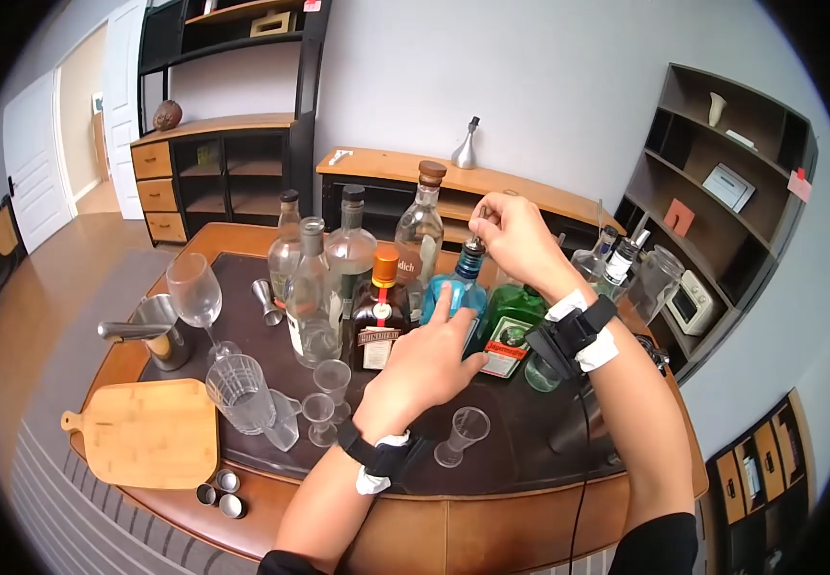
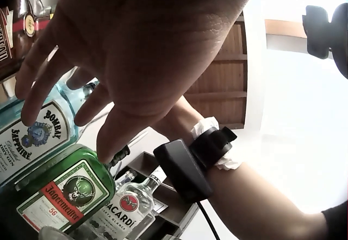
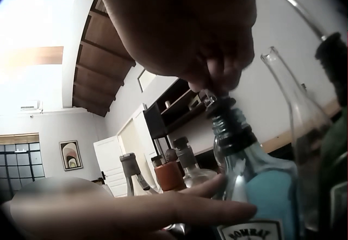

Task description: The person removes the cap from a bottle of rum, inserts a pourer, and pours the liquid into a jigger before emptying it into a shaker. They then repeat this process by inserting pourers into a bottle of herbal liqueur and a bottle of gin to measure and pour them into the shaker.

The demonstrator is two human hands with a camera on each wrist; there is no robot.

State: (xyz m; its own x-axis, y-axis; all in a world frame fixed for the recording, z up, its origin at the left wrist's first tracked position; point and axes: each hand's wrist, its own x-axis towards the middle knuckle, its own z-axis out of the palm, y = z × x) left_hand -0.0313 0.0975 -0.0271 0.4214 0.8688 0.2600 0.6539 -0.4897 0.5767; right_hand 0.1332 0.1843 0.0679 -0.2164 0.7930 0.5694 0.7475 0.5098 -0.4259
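A blue Bombay Sapphire bottle [image 1: 455, 292] stands among other bottles on the dark mat. My right hand [image 1: 485, 222] pinches the metal pourer [image 1: 473, 247] in its neck from above. The right wrist view shows the fingertips [image 3: 217, 77] closed round the pourer [image 3: 217, 103]. My left hand [image 1: 448, 326] reaches in from the front with straight fingers, and its index finger touches the bottle's blue body. In the left wrist view that hand [image 2: 87, 88] is spread over the Bombay bottle [image 2: 32, 137], beside a green Jägermeister bottle [image 2: 60, 194].
Several clear bottles and an orange-capped Cointreau bottle [image 1: 379, 316] crowd the mat's middle. A wine glass [image 1: 194, 287], a metal pitcher [image 1: 161, 331] and a glass pitcher [image 1: 242, 393] stand at the left. A wooden board [image 1: 151, 431], small metal cups [image 1: 218, 494] and a shot glass [image 1: 463, 431] sit near the front.
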